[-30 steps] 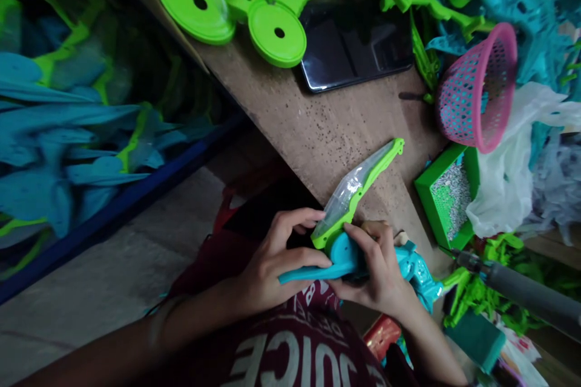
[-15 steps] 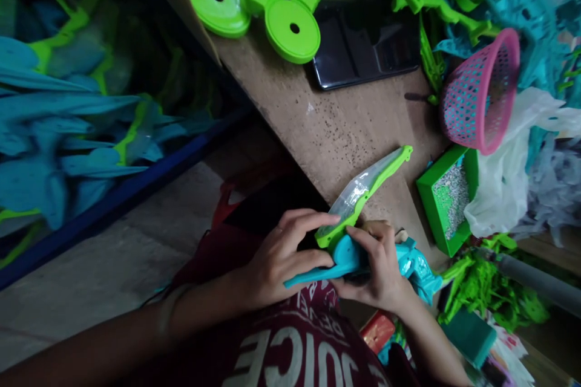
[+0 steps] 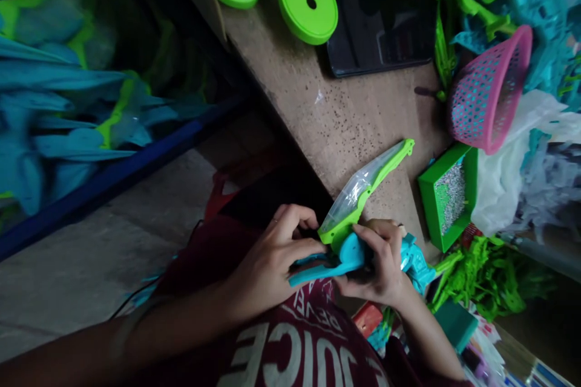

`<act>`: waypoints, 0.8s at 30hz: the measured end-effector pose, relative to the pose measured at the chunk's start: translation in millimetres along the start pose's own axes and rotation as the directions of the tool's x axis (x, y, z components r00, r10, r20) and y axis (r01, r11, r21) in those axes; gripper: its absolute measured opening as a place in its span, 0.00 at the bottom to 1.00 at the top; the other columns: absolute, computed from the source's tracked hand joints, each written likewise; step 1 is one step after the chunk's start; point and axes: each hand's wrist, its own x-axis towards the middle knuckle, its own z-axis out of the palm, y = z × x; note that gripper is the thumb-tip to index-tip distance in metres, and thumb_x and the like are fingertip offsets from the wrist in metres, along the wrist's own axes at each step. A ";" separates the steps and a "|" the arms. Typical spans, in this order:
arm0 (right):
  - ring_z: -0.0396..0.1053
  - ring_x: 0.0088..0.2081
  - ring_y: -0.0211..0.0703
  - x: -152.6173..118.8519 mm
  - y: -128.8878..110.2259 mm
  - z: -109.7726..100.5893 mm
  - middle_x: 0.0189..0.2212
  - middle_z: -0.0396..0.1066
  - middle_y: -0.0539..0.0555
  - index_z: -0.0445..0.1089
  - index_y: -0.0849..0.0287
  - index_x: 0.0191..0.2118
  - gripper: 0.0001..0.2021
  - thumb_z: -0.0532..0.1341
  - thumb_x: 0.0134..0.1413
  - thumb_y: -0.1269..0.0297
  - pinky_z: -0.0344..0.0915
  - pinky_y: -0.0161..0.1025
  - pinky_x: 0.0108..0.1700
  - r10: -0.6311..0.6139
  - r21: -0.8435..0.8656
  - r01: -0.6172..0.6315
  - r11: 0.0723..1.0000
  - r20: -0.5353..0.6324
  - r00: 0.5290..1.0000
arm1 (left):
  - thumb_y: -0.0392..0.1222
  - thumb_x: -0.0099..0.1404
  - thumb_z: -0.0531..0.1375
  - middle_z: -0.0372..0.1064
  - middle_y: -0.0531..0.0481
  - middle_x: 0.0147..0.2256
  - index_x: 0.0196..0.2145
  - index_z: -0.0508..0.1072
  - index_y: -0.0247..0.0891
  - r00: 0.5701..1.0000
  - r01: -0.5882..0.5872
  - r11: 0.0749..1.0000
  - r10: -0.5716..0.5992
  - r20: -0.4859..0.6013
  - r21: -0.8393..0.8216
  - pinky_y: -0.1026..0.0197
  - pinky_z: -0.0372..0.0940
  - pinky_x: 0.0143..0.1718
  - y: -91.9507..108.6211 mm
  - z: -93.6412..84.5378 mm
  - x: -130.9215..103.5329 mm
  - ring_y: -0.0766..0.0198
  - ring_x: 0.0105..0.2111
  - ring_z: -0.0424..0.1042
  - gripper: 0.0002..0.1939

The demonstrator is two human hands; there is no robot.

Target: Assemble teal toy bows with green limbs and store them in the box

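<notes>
In front of the dark red shirt I hold a turquoise plastic part (image 3: 313, 273) with a round disc-like end. Joined against it is a lime-green plastic arm (image 3: 374, 182) that slants up and away, with a clear plastic sheet (image 3: 353, 195) along its left side. My left hand (image 3: 276, 257) is closed on the turquoise part's left end, its index finger bent near the green arm's lower tip. Fingers of my right hand (image 3: 381, 260) wrap the turquoise part's other side, thumb underneath; the inner side of that grip is hidden.
On the brown table lie a black phone (image 3: 381, 33), a round green piece (image 3: 308, 3), a pink mesh basket (image 3: 474, 94) and a green box (image 3: 433, 202) of small metal bits. Scattered dark specks dot the surface. A blue-edged bin (image 3: 177, 139) of turquoise and green parts stands left.
My left index finger has drawn back from the clear sheet and curled beside the green arm's lower end. The right hand keeps its grip; the camera view has shifted slightly.
</notes>
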 end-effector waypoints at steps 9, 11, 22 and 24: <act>0.65 0.44 0.53 -5.2 3.0 0.2 0.43 0.61 0.59 0.58 0.60 0.65 0.39 0.70 0.50 0.52 0.71 0.51 0.40 0.025 -0.011 -0.026 1.000 -0.049 0.998 | 0.32 0.64 0.63 0.68 0.54 0.31 0.36 0.73 0.39 0.996 0.068 0.964 -0.050 0.075 -0.258 0.67 0.66 0.29 -0.9 11.2 3.5 0.66 0.31 0.71 0.04; 0.65 0.44 0.53 -6.4 3.3 -1.1 0.42 0.60 0.58 0.57 0.60 0.65 0.39 0.69 0.51 0.52 0.71 0.51 0.40 0.006 -0.022 -0.007 1.000 -0.064 0.998 | 0.34 0.65 0.62 0.69 0.53 0.33 0.36 0.74 0.39 0.995 0.080 0.959 -0.061 0.078 -0.272 0.67 0.65 0.29 1.8 12.2 4.0 0.66 0.32 0.71 0.02; 0.66 0.44 0.52 4.5 0.7 0.1 0.43 0.60 0.59 0.54 0.62 0.66 0.37 0.65 0.56 0.54 0.72 0.50 0.39 -0.021 -0.037 0.019 0.999 -0.033 0.999 | 0.41 0.60 0.66 0.79 0.50 0.36 0.38 0.74 0.36 0.745 0.667 0.504 -0.462 0.481 -0.550 0.59 0.72 0.37 -6.3 11.8 12.1 0.59 0.37 0.78 0.09; 0.67 0.43 0.52 4.4 1.2 1.2 0.42 0.60 0.59 0.53 0.61 0.66 0.37 0.65 0.56 0.54 0.72 0.49 0.39 -0.043 -0.052 0.040 0.998 -0.072 0.996 | 0.39 0.61 0.64 0.78 0.51 0.34 0.37 0.74 0.36 0.758 0.651 0.528 -0.480 0.442 -0.545 0.61 0.72 0.35 -6.2 13.5 10.0 0.60 0.35 0.78 0.07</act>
